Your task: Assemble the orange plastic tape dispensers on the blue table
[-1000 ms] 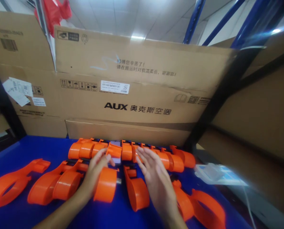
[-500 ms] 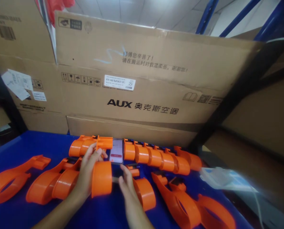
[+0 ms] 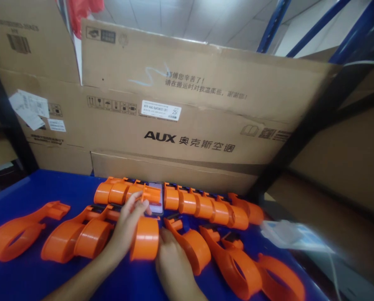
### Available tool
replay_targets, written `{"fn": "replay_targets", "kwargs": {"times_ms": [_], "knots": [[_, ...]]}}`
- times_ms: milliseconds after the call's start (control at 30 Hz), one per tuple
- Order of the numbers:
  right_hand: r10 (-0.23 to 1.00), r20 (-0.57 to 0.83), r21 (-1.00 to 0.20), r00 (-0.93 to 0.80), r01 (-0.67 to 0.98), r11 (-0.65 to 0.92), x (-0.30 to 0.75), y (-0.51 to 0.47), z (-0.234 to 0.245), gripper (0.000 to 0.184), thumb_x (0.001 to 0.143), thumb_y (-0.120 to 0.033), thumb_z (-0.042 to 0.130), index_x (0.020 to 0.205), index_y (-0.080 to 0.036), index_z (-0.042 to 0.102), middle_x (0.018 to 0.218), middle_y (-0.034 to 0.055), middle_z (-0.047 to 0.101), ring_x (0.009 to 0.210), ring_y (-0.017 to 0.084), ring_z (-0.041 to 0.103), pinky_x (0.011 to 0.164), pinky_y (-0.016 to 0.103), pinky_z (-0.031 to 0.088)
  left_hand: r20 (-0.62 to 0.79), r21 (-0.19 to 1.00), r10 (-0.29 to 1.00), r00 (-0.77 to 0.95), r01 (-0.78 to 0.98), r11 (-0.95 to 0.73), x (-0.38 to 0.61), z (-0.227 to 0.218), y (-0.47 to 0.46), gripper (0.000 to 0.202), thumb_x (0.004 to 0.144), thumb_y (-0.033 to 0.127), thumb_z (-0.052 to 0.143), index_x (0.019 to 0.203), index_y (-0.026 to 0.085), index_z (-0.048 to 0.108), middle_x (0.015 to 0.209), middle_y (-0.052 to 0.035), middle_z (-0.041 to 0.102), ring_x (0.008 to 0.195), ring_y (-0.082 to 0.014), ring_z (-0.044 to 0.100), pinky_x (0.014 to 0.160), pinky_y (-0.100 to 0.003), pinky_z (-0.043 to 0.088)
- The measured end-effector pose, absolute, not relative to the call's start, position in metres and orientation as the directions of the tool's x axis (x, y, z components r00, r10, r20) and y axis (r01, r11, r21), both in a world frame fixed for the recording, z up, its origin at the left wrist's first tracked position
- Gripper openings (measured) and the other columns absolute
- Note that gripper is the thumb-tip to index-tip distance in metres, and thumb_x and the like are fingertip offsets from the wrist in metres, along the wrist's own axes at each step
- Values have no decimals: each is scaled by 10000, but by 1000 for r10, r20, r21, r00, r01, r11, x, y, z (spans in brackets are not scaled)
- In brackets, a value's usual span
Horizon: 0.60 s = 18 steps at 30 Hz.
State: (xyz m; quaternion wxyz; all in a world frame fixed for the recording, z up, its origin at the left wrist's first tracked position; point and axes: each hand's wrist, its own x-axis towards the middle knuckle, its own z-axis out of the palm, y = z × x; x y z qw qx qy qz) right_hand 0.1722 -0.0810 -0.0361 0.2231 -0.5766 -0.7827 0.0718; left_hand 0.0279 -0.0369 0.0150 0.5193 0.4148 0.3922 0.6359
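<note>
My left hand (image 3: 132, 215) is closed around an orange plastic tape dispenser (image 3: 145, 239), held upright above the blue surface. The dispenser's round body faces me, and its narrow head (image 3: 152, 194) rises past my fingers. My right hand (image 3: 172, 259) is close against the right side of that round body, its back toward me and its fingers curled in. The fingertips are hidden, so what they grip cannot be made out. Just right of this hand lies another orange dispenser (image 3: 198, 251). To the left of my left hand lie two more dispensers (image 3: 94, 238) side by side.
Along the back of the blue tabletop (image 3: 24, 188) runs a row of orange dispensers (image 3: 204, 207), with a lit phone (image 3: 157, 207) among them. More lie at the front right (image 3: 281, 278) and far left (image 3: 14, 240). A large cardboard sheet (image 3: 190, 121) stands behind. A clear plastic-wrapped item (image 3: 287, 232) sits right.
My left hand and its dispenser have shifted slightly right. My right hand has turned from spread fingers to curled ones, moving in close to the dispenser's side. The camera view has shifted a little.
</note>
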Motion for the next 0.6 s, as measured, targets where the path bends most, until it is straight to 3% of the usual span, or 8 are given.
{"fn": "replay_targets", "kwargs": {"times_ms": [267, 433, 600], "knots": [[917, 256, -391, -308, 834, 389, 173, -82, -35, 357, 847, -74, 467, 1139, -163, 652, 1190, 140, 676, 1076, 257, 645, 916, 304, 511, 115, 933, 987, -110, -330, -146, 28, 15, -37, 333, 755, 493, 729, 863, 196, 626, 647, 18, 637, 585, -166, 583, 616, -273, 435], [903, 273, -399, -333, 815, 421, 175, -83, -32, 255, 880, -107, 468, 1051, -175, 645, 1015, 118, 696, 921, 253, 663, 808, 314, 530, 107, 929, 992, -69, -348, -125, 27, 9, -35, 320, 792, 484, 709, 895, 196, 615, 656, 25, 632, 598, -153, 563, 620, -258, 415], [877, 330, -395, -349, 793, 464, 177, -83, -34, 304, 829, -37, 454, 1022, -177, 643, 1017, 116, 673, 932, 252, 636, 866, 343, 519, 120, 923, 990, -67, -359, -136, 29, 5, -35, 323, 807, 464, 708, 965, 197, 618, 700, 7, 659, 638, -164, 578, 620, -257, 408]]}}
